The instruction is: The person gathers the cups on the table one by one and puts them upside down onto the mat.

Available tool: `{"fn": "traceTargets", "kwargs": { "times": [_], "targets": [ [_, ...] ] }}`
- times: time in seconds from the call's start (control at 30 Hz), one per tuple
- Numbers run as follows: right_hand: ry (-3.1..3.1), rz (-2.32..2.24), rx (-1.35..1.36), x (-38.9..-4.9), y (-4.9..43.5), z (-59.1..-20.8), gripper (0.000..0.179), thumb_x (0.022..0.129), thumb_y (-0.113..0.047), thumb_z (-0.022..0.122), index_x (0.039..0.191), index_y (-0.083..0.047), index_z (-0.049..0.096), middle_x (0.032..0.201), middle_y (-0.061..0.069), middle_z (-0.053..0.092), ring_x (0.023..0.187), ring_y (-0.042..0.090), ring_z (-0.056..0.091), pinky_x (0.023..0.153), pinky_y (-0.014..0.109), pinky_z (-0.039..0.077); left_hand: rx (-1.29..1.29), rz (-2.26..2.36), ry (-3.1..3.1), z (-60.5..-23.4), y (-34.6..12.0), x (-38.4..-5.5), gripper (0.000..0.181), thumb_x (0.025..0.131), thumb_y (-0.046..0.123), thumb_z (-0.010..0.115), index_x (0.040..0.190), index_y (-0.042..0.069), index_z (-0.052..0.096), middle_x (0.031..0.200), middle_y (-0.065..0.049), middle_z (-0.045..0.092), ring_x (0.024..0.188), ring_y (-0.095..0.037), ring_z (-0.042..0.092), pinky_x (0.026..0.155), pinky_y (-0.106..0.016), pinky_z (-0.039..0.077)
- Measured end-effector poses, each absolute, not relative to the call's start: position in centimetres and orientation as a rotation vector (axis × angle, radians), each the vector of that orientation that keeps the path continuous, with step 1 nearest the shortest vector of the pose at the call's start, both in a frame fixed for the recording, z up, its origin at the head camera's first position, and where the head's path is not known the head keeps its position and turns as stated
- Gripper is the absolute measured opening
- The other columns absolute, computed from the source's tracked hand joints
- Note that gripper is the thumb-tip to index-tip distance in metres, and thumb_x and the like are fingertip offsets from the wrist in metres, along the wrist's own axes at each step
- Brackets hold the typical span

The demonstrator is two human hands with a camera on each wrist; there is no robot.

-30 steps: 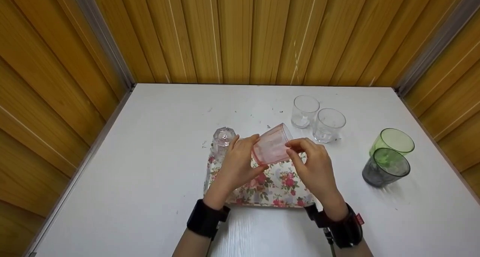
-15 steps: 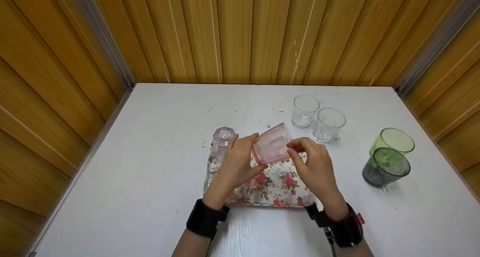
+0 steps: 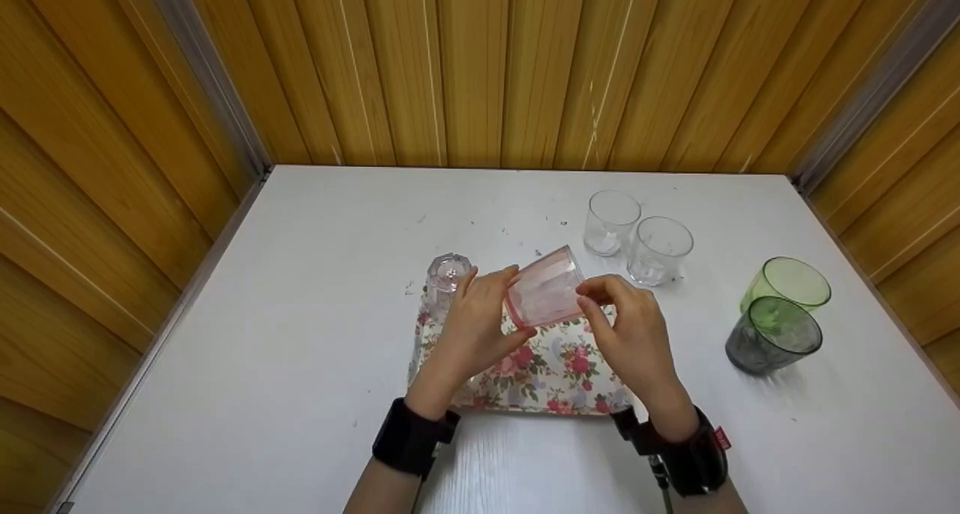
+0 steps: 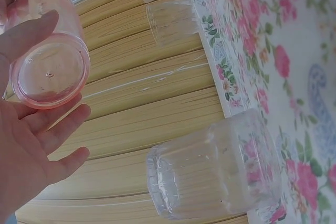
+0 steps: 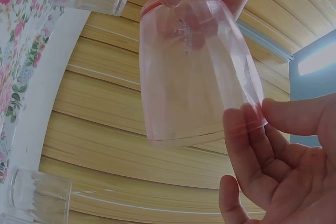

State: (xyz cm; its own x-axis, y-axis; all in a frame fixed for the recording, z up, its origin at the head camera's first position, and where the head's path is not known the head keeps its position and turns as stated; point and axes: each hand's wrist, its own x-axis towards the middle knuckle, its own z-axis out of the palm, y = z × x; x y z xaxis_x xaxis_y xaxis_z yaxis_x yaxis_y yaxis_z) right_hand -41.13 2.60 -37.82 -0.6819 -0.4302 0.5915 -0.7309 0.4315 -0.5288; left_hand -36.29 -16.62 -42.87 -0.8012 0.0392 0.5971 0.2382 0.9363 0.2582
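Both hands hold a translucent pink tumbler (image 3: 544, 290) tilted on its side above a floral tray (image 3: 544, 394). My left hand (image 3: 476, 323) grips the base end; in the left wrist view its thumb lies along the tumbler's side (image 4: 50, 69) and fingers reach beneath the round base. At the open end, my right hand (image 3: 634, 334) pinches the rim between thumb and fingers. In the right wrist view the faceted pink wall (image 5: 199, 77) carries a small dark patch near the base. Beside my left hand, a clear tumbler (image 3: 442, 280) stands upside down on the tray's left part.
Two clear tumblers (image 3: 660, 250) stand upright behind and right of the tray. Farther right are a green tumbler (image 3: 795, 280) and a dark grey tumbler (image 3: 757, 345), close together. Wood-patterned panels (image 3: 480, 71) enclose the white table (image 3: 300, 304) at the back and sides.
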Motion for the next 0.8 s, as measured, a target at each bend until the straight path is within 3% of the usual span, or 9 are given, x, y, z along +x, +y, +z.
{"fn": "traceTargets", "kwargs": {
  "times": [0.8],
  "targets": [
    [-2.366, 1.119, 0.974, -41.14, 2.64, -37.71, 0.010, 0.082, -0.007, 0.064, 0.092, -0.003, 0.063, 0.084, 0.006, 0.065, 0.077, 0.021, 0.060, 0.079, 0.039, 0.039, -0.196, -0.401, -2.455, -42.84, -16.69, -36.29, 0.084, 0.065, 0.042, 0.078, 0.130, 0.004, 0.042, 0.122, -0.006, 0.056, 0.113, -0.019, 0.052, 0.106, -0.044, 0.029]
  ]
}}
